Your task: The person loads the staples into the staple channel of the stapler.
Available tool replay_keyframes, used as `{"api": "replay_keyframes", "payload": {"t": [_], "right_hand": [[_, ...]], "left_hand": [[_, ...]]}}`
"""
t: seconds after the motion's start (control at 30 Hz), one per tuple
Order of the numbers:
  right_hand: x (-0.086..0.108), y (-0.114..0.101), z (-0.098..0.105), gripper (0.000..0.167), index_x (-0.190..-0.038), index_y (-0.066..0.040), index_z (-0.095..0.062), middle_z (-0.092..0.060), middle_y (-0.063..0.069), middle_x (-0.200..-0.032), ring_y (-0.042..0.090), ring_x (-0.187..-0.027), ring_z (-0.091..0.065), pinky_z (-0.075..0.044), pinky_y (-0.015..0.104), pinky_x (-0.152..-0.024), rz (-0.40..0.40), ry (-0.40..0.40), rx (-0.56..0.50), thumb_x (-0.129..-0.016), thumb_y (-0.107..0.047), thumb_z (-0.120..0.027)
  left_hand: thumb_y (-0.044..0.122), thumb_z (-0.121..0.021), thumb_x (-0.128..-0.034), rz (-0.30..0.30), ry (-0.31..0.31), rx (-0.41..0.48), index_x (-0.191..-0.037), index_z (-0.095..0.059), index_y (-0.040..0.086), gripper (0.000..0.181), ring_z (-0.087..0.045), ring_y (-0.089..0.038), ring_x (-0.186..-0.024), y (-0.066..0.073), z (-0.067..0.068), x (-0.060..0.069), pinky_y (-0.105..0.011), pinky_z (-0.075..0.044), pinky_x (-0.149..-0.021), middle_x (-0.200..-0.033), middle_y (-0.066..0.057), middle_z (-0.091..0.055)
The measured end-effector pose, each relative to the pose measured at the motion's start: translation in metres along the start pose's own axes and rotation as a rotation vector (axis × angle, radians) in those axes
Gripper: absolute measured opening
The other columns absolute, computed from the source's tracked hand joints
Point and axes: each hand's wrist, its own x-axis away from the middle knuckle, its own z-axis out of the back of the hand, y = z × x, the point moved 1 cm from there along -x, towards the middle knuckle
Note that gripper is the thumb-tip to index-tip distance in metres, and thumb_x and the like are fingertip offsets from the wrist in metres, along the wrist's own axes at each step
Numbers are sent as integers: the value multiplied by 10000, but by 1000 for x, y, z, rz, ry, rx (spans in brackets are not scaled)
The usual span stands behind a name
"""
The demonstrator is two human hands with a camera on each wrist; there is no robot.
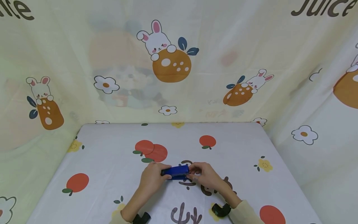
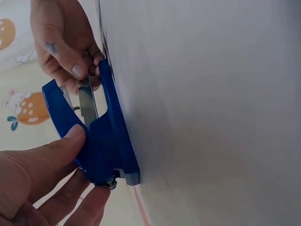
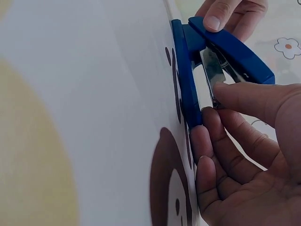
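Note:
A blue stapler (image 1: 176,170) stands on its base on the table, near the middle of the head view. My left hand (image 1: 152,178) grips its rear, hinged end, with the thumb on the blue upper arm. At the front end, my right hand (image 1: 207,176) pinches the tip of the metal staple magazine (image 3: 214,70) between thumb and fingers. Both wrist views show the stapler spread apart: the upper arm is raised, and the magazine lies between it and the base. Whether staples are inside cannot be seen.
The white tablecloth (image 1: 112,168) carries printed fruit, flowers and brown drawings. Printed curtains (image 1: 212,31) hang behind the table and at both sides. Black straps (image 1: 221,210) are on both wrists.

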Motion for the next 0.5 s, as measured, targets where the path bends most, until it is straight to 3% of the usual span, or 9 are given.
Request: {"api": "replay_keyframes", "payload": {"t": [0.27, 0.5], "right_hand": [[-1, -1, -2, 205, -1132, -133, -767, -747, -41, -990, 66, -885, -639, -565, 177, -823, -27, -5, 2, -938, -180, -812], [-1, -2, -2, 211, -1136, -115, -762, -748, -28, -996, 71, -887, -642, -559, 167, -821, -31, 2, -2, -933, -149, -811]], "left_hand": [[240, -895, -840, -12, 11, -45, -1154, -838, 170, 327, -739, -308, -1142, 2, -2, 0, -536, -541, -1101, -1115, -49, -831], [203, -890, -846, -39, 20, -29, -1157, -833, 137, 323, -717, -326, -1143, 3, -3, 1, -545, -538, -1091, -1107, -69, -830]]}}
